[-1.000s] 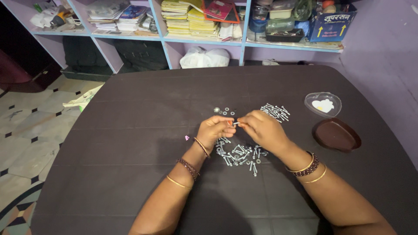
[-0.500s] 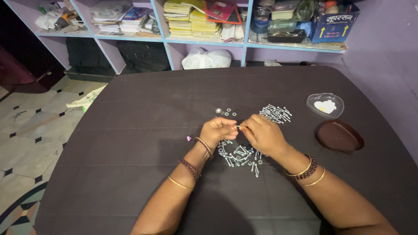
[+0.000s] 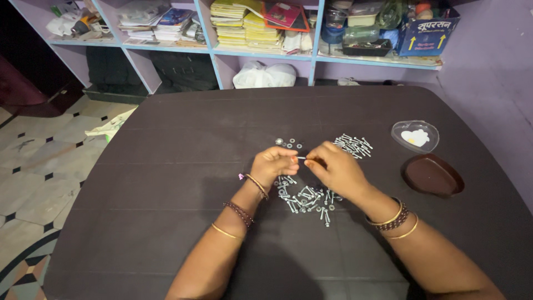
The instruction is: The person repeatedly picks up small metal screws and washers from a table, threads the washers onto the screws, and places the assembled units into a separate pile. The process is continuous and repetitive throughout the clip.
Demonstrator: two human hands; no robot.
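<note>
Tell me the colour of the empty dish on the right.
Dark brown dish, best in the head view.

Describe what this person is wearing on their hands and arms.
Both forearms are bare, with no sleeves in view. The left hand has a thin bangle at the wrist, a dark beaded bracelet further up, then a thin gold bangle. The right hand wears two gold bangles with a dark beaded bracelet between them.

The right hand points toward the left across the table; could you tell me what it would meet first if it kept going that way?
Most likely the left hand. The right hand pinches a small bolt whose far end sits at the left fingertips, so almost no gap remains between them.
</note>
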